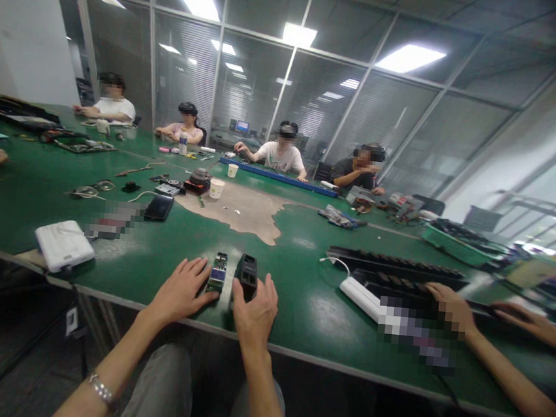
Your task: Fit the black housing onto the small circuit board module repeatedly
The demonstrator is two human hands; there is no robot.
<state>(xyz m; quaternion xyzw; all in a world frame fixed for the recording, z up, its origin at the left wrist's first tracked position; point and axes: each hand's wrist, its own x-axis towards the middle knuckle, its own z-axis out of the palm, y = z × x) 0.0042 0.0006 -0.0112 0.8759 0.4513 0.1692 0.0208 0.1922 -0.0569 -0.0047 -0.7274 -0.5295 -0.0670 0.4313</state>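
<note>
Black housing (248,272) — pinched by right hand (254,308); circuit board (218,273) — left hand (180,292) half-open alongside.

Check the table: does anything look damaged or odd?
Yes: by the nearer paper cup, the green tabletop shows a large tan patch with jagged edges, as if its surface layer were torn or worn away.

No legible text anywhere. Paper cup (216,189) mid-table: small print, too blurred. Bottle (182,143) toward the table's (295,282) far edge: label unreadable. Monitor (242,126) beyond that edge: screen too small. Left pixelated patch (114,220) and right pixelated patch (423,337), table's near side: nothing readable.
</note>
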